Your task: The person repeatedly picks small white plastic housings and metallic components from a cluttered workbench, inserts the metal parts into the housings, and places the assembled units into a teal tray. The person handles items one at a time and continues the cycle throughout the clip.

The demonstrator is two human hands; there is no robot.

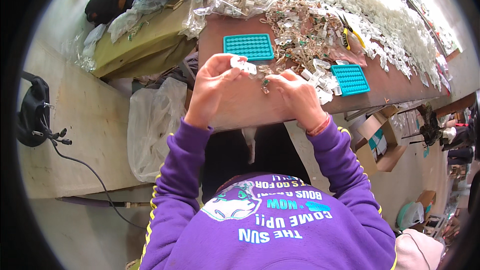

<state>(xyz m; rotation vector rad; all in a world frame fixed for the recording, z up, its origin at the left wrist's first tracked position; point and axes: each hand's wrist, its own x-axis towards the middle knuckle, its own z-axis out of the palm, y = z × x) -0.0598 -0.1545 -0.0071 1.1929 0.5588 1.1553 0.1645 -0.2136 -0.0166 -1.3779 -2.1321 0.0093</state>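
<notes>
Between the thumb and fingers of my left hand (212,84) is a small white, partly clear plastic casing (245,66), held just above the table's near part. My right hand (299,94) is closed in a pinch to the right of it. At its fingertips is a small copper-coloured electronic part with a green piece (265,84); its exact kind is too small to tell. A gap separates the two hands. Beyond them lies a heap of similar copper and green parts (295,32). White casings (322,81) are gathered by my right hand.
On the brown table (235,107) are two teal trays with pockets, one at the left (248,46) and one at the right (351,79). Yellow-handled pliers (351,34) rest on the heap. White plastic pieces (395,30) cover the far right. A clear bag (155,130) hangs at left.
</notes>
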